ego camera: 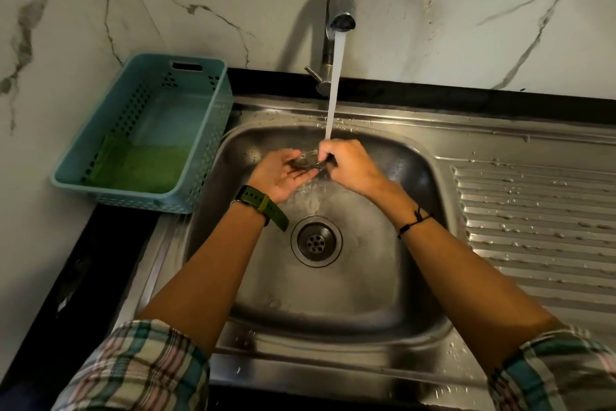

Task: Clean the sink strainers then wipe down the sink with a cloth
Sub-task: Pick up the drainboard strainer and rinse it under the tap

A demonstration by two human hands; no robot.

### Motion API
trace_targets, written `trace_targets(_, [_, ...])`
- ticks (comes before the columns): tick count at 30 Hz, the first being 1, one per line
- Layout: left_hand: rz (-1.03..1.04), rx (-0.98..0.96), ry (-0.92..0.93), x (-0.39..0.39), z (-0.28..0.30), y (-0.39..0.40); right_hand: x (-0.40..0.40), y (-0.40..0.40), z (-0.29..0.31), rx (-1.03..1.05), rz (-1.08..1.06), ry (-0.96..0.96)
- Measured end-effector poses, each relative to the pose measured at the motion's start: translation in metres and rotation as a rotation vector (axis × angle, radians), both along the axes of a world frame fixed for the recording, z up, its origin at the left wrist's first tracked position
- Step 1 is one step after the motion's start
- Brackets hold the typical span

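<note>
While my right hand [346, 164] pinches the wet strainer [308, 162] under the stream over my flat, spread-fingered left hand [278, 175], I judge it could slip toward the uncovered drain [316, 240].

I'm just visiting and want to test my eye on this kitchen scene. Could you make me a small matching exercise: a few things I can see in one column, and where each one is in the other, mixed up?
Things:
1. strainer
2. green cloth
3. watch with green strap
4. drain

Places:
A. in the bottom of the sink basin
B. on the left wrist
C. under the running water, held between the left hand and right hand
D. inside the blue basket

Pairs: 1-C, 2-D, 3-B, 4-A
</note>
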State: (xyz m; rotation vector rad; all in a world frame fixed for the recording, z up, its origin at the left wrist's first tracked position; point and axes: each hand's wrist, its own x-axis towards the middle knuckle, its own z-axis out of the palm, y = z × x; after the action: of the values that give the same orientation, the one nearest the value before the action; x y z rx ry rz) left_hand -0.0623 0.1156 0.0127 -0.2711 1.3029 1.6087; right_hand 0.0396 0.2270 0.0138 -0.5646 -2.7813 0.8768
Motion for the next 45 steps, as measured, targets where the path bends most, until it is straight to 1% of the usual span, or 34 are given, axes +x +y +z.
trace_targets(2, [-0.065,-0.057,0.137,0.002,0.0,0.004,0.002,0.003,0.001,-0.1,0.016,-0.065])
trace_targets(3, [-0.085,-0.081,0.194,0.003,0.0,0.006,0.0,0.004,0.003,-0.164,-0.002,-0.067])
trace_targets(5, [-0.101,-0.101,0.242,0.007,-0.002,0.008,-0.006,0.002,0.008,-0.302,-0.131,0.012])
trace_targets(7, [-0.095,-0.094,0.247,0.009,-0.005,0.01,-0.013,0.002,0.015,-0.516,-0.272,0.093])
trace_targets(9, [-0.137,-0.104,0.29,0.01,-0.008,0.011,-0.018,0.005,0.023,-0.749,-0.269,0.066])
trace_targets(10, [-0.158,-0.112,0.309,0.012,-0.009,0.011,-0.019,0.007,0.027,-0.823,-0.233,0.016])
trace_targets(11, [-0.168,-0.116,0.32,0.012,-0.009,0.01,-0.02,0.008,0.03,-0.848,-0.215,-0.028])
trace_targets(14, [-0.157,-0.103,0.325,0.012,-0.008,0.01,-0.023,0.012,0.035,-0.777,-0.299,-0.038])
trace_targets(16, [-0.15,-0.088,0.305,0.012,-0.007,0.01,-0.026,0.015,0.038,-0.812,-0.272,-0.023])
trace_targets(17, [-0.156,-0.082,0.294,0.012,-0.008,0.01,-0.029,0.017,0.041,-0.782,-0.265,0.004])
trace_targets(18, [-0.166,-0.072,0.277,0.012,-0.008,0.011,-0.033,0.021,0.044,-0.705,-0.301,0.061])
trace_targets(20, [-0.178,-0.057,0.245,0.014,-0.009,0.012,-0.046,0.031,0.051,-0.534,-0.437,0.217])
trace_targets(22, [-0.182,-0.057,0.24,0.015,-0.009,0.014,-0.062,0.043,0.06,-0.356,-0.464,0.29])
trace_targets(24, [-0.186,-0.058,0.245,0.015,-0.008,0.015,-0.076,0.053,0.066,-0.142,-0.377,0.214])
trace_targets(27, [-0.179,-0.038,0.235,0.016,-0.008,0.019,-0.092,0.059,0.068,0.094,-0.236,0.046])
trace_targets(30, [-0.174,-0.036,0.23,0.017,-0.009,0.023,-0.102,0.065,0.066,0.226,-0.247,-0.015])
trace_targets(33, [-0.171,-0.032,0.229,0.017,-0.009,0.024,-0.11,0.064,0.069,0.328,-0.211,-0.089])
trace_targets(36, [-0.174,-0.035,0.239,0.017,-0.008,0.023,-0.11,0.062,0.071,0.339,-0.199,-0.09])
trace_targets(38, [-0.191,-0.037,0.26,0.016,-0.01,0.021,-0.105,0.065,0.068,0.258,-0.267,-0.043])
trace_targets(42, [-0.194,-0.069,0.283,0.017,-0.011,0.016,-0.088,0.069,0.062,-0.004,-0.381,0.077])
trace_targets(44, [-0.177,-0.09,0.28,0.018,-0.015,0.011,-0.077,0.065,0.056,-0.278,-0.409,0.115])
trace_targets(45, [-0.184,-0.103,0.286,0.017,-0.017,0.009,-0.07,0.061,0.05,-0.366,-0.424,0.103])
